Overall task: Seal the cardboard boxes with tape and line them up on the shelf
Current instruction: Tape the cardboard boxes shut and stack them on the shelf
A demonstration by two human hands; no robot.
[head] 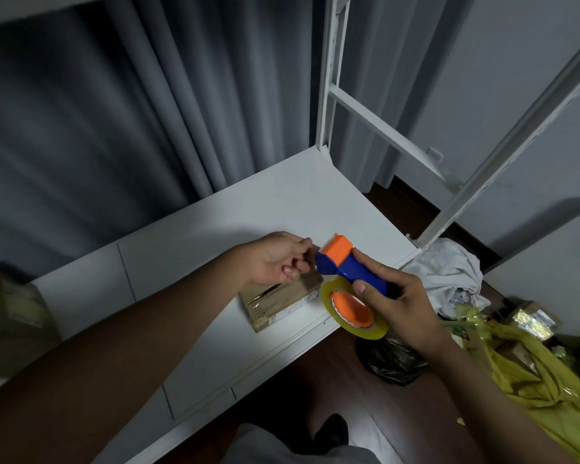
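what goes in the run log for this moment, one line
right hand: grips dispenser | left hand: pinches tape end | box: on shelf | more boxes: floor right

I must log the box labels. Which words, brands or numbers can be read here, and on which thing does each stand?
None can be read.
Cardboard box on the shelf: printed lines, too blurred.
Box in the yellow bag: label too small.
Tape dispenser: no text shows.

No readable text: printing on the cardboard box point(278, 301) label too blurred to read.
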